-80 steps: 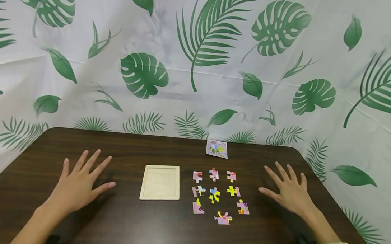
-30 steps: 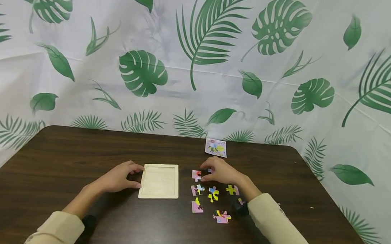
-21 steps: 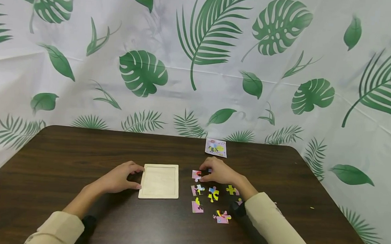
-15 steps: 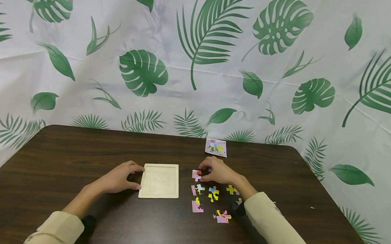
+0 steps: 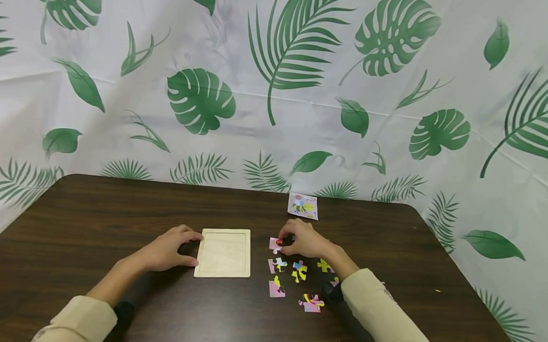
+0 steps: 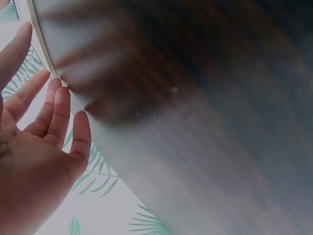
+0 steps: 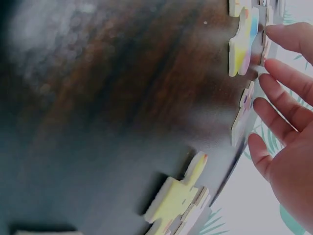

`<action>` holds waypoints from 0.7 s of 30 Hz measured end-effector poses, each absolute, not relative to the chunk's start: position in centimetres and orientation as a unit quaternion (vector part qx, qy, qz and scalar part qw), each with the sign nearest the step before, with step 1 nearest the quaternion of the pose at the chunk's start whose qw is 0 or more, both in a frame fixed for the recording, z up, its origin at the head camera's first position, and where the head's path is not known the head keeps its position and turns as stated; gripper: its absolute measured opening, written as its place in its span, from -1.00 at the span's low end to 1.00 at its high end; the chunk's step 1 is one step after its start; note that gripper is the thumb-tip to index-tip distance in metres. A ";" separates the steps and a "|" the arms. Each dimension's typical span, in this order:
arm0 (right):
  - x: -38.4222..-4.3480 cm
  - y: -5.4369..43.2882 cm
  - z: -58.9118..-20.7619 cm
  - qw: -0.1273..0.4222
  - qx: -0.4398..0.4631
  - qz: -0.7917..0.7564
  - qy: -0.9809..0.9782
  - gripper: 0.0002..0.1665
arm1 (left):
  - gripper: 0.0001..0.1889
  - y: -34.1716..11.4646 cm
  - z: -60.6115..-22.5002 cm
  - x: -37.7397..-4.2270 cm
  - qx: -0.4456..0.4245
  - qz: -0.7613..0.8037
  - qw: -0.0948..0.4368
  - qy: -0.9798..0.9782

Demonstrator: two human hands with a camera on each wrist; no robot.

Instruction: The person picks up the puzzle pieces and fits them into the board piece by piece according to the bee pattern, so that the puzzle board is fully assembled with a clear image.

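Note:
A square wooden puzzle tray (image 5: pixel 223 254) with a raised rim lies on the table. My left hand (image 5: pixel 167 248) touches its left edge, index finger near the upper corner and thumb lower down. In the left wrist view the fingers of that hand (image 6: pixel 49 132) are fairly straight. My right hand (image 5: pixel 305 240) pinches a pink jigsaw piece (image 5: pixel 275 244) with a red patch between thumb and index finger. The right wrist view shows this piece (image 7: pixel 267 41) edge-on between those fingertips. The right hand and sleeve partly cover other pieces behind and below them.
Several loose jigsaw pieces lie near the right hand: a blue-and-yellow piece (image 5: pixel 299 271), a pink-and-yellow piece (image 5: pixel 276 288), a rainbow piece (image 5: pixel 312 303) and a yellow piece (image 5: pixel 326 266). A bee picture card (image 5: pixel 303 206) lies at the back edge, before a leaf-print cloth (image 5: pixel 277 90).
Both hands came in from the table's sides, the left to the tray's edge, the right over to the pink piece. Over the last half second they have barely moved.

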State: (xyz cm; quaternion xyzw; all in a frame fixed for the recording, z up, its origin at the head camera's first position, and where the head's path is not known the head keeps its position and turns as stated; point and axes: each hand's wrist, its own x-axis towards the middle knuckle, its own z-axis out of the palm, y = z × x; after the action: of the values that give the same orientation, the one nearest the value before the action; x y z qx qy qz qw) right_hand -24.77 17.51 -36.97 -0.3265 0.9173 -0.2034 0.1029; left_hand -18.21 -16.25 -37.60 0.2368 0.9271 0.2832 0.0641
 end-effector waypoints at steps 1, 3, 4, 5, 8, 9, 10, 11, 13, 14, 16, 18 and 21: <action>-24.8 17.5 -37.0 0.103 -0.325 -0.204 0.918 -0.76 | -0.42 -16.3 -37.6 -18.2 0.236 0.283 0.064 0.927; -24.8 17.5 -37.1 0.105 -0.325 -0.204 0.918 -0.76 | -0.42 -16.3 -37.6 -18.2 0.235 0.283 0.064 0.928; -24.8 17.5 -37.1 0.104 -0.325 -0.203 0.918 -0.76 | -0.42 -16.3 -37.6 -18.2 0.235 0.282 0.064 0.928; -24.8 17.5 -37.1 0.103 -0.325 -0.203 0.918 -0.76 | -0.42 -16.3 -37.6 -18.2 0.235 0.282 0.064 0.928; -24.9 17.4 -37.2 0.101 -0.327 -0.201 0.918 -0.76 | -0.41 -16.3 -37.6 -18.1 0.234 0.280 0.065 0.929; -24.9 17.4 -37.2 0.100 -0.327 -0.201 0.918 -0.77 | -0.41 -16.3 -37.6 -18.1 0.234 0.279 0.065 0.929; -24.9 17.4 -37.2 0.098 -0.326 -0.200 0.919 -0.77 | -0.41 -16.3 -37.7 -18.1 0.233 0.279 0.065 0.929; -24.9 17.4 -37.2 0.097 -0.326 -0.200 0.919 -0.78 | -0.41 -16.3 -37.7 -18.1 0.233 0.279 0.066 0.929; -25.0 17.3 -37.3 0.097 -0.323 -0.198 0.920 -0.78 | -0.41 -16.3 -37.7 -18.1 0.232 0.279 0.066 0.930; -25.0 17.3 -37.3 0.097 -0.323 -0.197 0.921 -0.78 | -0.41 -16.3 -37.7 -18.1 0.232 0.279 0.065 0.930; -25.0 17.3 -37.3 0.097 -0.323 -0.196 0.921 -0.77 | -0.41 -16.3 -37.7 -18.1 0.233 0.278 0.065 0.930; -25.0 17.3 -37.3 0.099 -0.323 -0.198 0.920 -0.77 | -0.41 -16.3 -37.7 -18.1 0.235 0.278 0.065 0.929; -25.0 17.2 -37.3 0.095 -0.326 -0.202 0.918 -0.80 | -0.41 -16.4 -37.7 -18.2 0.238 0.277 0.065 0.929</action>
State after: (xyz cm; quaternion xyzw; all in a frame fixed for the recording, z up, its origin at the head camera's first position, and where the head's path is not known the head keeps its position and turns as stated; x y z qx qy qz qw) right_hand -25.04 17.24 -37.26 -0.3264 0.9185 -0.2021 0.0949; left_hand -18.16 -16.35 -37.71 0.2376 0.9288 0.2771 0.0645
